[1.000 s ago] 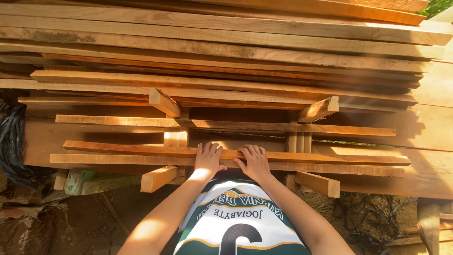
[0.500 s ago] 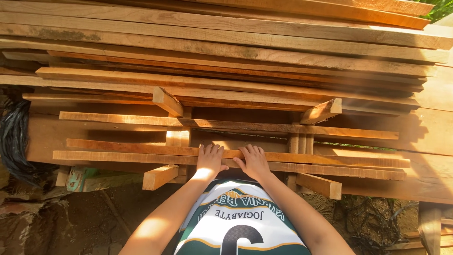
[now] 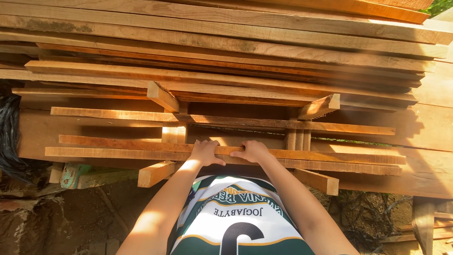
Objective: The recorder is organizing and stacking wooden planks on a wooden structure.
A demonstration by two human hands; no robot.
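Sunlit stacked planks above dirt ground.

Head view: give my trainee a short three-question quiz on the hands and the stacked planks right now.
1. True or false: both hands grip the same thin plank near the front of the stack.
2. Multiple choice: the short cross blocks, such as the one at lower left, lie (a) parallel to the long planks, (b) across them, sticking out toward the person, (c) loose on the ground.
3. What lies at the far left edge beside the stack?

Key
1. True: the left hand and right hand curl their fingers over its far edge, side by side.
2. b
3. Black plastic sheeting.
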